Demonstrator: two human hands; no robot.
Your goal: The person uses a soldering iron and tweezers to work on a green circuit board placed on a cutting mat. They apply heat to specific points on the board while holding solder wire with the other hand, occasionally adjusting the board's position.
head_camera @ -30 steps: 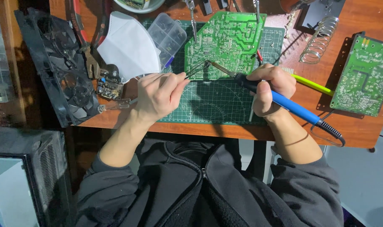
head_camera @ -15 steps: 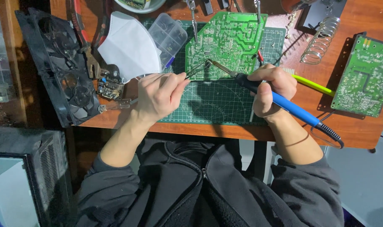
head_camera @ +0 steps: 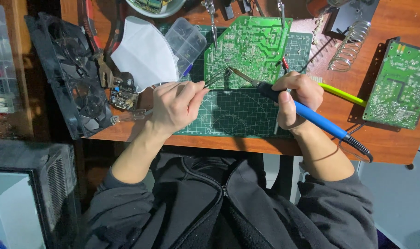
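Observation:
A green circuit board is held up by clips over a green cutting mat. My left hand pinches a pair of tweezers whose tips touch the board's lower left part. My right hand grips a blue-handled soldering iron; its metal tip meets the board right beside the tweezer tips. The iron's black cord trails off to the right.
A white face mask and a clear compartment box lie at the left of the mat. A black fan frame leans at the desk's left edge. A second green board, a coiled wire stand and a yellow-green pen are at the right.

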